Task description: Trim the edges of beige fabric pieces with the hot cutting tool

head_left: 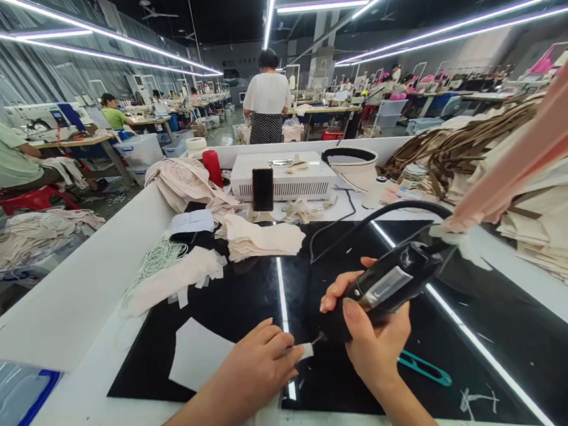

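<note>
Gripping black tool (382,289) in right hand (370,345), white strip (307,351) in left hand (262,357). Found tub (356,171) beyond board (142,360), clear box (29,414) left of board. Could discern neither's contents.

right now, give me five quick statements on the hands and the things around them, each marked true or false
1. The right hand grips a black handheld tool. True.
2. The left hand holds the phone. False: its fingers hold a small white strip, and the phone stands in front of the white box.
3. The teal tool lies on the black surface. True.
4. The red cylinder stands to the right of the phone in the picture. False: it stands to the left.
5. Pale green cord lies in a tangle left of the phone in the picture. True.
</note>
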### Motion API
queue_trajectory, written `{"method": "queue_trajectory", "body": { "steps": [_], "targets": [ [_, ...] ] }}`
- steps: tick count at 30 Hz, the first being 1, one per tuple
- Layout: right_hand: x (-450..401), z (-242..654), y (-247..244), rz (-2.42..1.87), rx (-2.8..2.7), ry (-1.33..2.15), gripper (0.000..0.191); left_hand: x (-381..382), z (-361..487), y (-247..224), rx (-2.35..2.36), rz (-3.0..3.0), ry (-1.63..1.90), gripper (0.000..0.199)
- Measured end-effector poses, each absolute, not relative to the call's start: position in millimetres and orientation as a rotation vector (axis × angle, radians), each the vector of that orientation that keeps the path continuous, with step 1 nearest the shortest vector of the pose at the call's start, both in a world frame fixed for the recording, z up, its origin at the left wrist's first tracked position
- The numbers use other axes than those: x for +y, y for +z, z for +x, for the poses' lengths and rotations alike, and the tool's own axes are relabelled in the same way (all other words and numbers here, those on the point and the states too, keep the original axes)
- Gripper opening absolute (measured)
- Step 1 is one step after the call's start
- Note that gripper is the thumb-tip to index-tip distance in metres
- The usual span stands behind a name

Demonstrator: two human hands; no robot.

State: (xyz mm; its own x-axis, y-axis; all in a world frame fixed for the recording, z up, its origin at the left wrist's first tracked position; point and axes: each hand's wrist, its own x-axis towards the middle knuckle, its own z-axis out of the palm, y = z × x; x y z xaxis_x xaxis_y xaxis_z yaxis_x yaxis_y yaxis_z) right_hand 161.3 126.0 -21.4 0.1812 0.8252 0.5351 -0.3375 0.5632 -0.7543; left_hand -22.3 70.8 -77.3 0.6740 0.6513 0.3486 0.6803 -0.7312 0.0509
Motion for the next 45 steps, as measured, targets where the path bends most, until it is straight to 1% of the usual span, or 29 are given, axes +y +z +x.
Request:
{"method": "queue_trajectory", "body": {
  "steps": [13,21,28,40,45],
  "targets": [
    [118.2,165.9,-25.2,-0.562,-1.142,0.902,0.046,69.3,-20.6,-71.7,-1.135,-2.791,-0.564,0.023],
    [125.8,159.7,-27.4,-0.515,-1.100,0.897,0.045,69.3,-21.4,-74.6,-1.142,-2.792,-0.549,0.030],
    [128.5,161.7,-25.6,-0.563,-1.087,0.868,0.045,69.3,-20.4,-74.1,-1.130,-2.776,-0.562,0.026],
    [123.7,161.1,-27.1,-0.528,-1.121,0.882,0.045,69.3,-20.3,-75.2,-1.128,-2.760,-0.574,0.025],
    [124.1,160.4,-25.6,-0.581,-1.113,0.868,0.043,69.3,-20.5,-75.0,-1.119,-2.751,-0.551,0.025]
  ]
}}
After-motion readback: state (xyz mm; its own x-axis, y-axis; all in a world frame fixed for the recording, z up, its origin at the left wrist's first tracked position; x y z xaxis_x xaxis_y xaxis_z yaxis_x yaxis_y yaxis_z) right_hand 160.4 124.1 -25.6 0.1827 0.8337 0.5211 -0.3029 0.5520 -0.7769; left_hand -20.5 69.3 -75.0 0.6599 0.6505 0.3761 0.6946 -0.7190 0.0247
